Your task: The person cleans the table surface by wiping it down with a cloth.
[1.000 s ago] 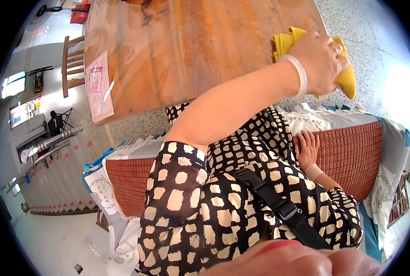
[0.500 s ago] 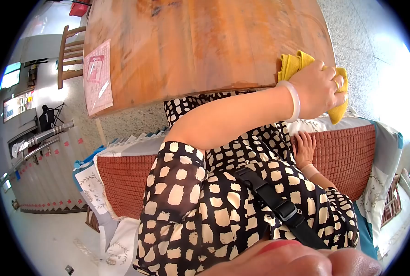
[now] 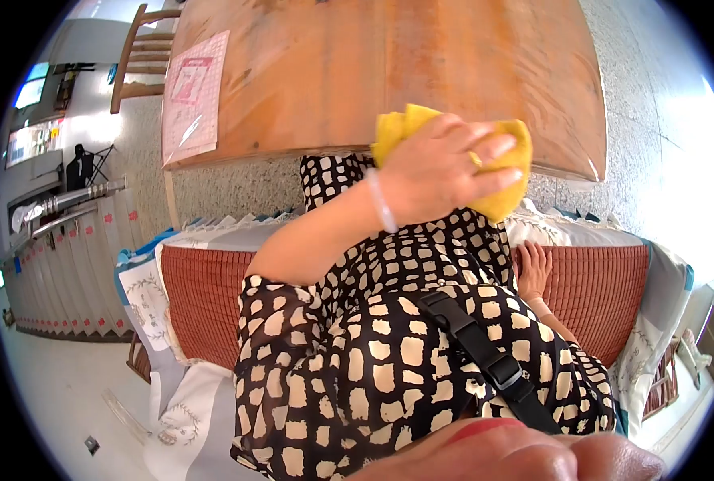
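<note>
My left hand (image 3: pixel 437 172) reaches across my body with its fingers bent over a folded yellow cloth (image 3: pixel 393 132). The cloth lies at the near edge of the wooden table (image 3: pixel 317 88), and part of it hangs over that edge. My thumb is hidden. To the right of my lap, my right hand (image 3: pixel 535 268) rests flat with fingers stretched on the reddish-brown woven seat mat (image 3: pixel 593 280), holding nothing. A clear sheet seems to cover the tabletop.
A pink-and-white checked paper (image 3: pixel 197 96) lies at the table's left side. Beyond it stands a wooden chair (image 3: pixel 145 60). I sit on a bench with a grey-and-white cover (image 3: pixel 665 276). Speckled floor (image 3: pixel 629 96) shows past the table's right edge.
My left hand has moved left with the yellow cloth, from the table's near right corner to about the middle of its near edge. My right hand stays on the mat.
</note>
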Demonstrator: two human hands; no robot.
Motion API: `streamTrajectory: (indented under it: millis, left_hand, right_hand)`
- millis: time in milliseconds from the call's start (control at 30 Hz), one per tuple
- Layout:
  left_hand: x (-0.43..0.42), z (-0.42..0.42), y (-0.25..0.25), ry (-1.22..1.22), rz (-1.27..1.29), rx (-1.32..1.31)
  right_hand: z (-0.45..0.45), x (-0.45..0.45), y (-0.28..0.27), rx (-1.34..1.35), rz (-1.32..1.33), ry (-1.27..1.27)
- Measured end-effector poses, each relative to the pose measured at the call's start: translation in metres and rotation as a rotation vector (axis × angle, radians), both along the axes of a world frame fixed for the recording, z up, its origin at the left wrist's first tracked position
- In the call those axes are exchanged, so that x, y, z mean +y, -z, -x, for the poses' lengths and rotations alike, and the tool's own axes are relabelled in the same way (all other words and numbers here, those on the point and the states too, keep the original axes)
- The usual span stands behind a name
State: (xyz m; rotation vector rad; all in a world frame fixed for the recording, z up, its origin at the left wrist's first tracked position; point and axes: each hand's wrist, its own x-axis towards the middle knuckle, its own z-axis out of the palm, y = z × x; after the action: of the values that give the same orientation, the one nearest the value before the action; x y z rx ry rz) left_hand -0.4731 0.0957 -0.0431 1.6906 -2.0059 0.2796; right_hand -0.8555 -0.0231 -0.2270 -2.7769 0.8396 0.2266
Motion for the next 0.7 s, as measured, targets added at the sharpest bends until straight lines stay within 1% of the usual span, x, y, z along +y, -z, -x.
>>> streamTrajectory:
  millis: [100, 200, 267, 367, 467, 567, 667, 700]
  left_hand:
    - [0.049, -0.024, -0.005, -0.188, -0.030, -0.026]
    - [0.102, -0.047, 0.002, -0.401, -0.012, -0.066]
    - [0.138, -0.060, 0.000, -0.602, -0.038, -0.069]
    - [0.181, -0.080, 0.016, -0.769, 0.059, -0.090]
    - [0.214, -0.104, 0.032, -0.844, 0.158, -0.219]
    - [0.251, -0.133, 0.056, -0.866, 0.253, -0.342]
    - [0.282, -0.149, 0.069, -0.949, 0.262, -0.393]
    - [0.288, -0.150, 0.065, -0.968, 0.227, -0.376]
  right_hand:
    - [0.004, -0.003, 0.007, 0.004, 0.015, -0.014]
    - [0.006, -0.004, 0.013, 0.023, 0.033, -0.018]
    - [0.006, -0.004, 0.014, 0.017, 0.052, -0.020]
    - [0.004, -0.003, 0.012, 0.018, 0.060, -0.014]
    - [0.007, -0.006, 0.016, 0.010, 0.081, -0.041]
    - [0.015, -0.010, 0.024, 0.047, 0.081, -0.049]
    - [0.021, -0.015, 0.032, 0.047, 0.087, -0.067]
    - [0.021, -0.014, 0.032, 0.050, 0.092, -0.063]
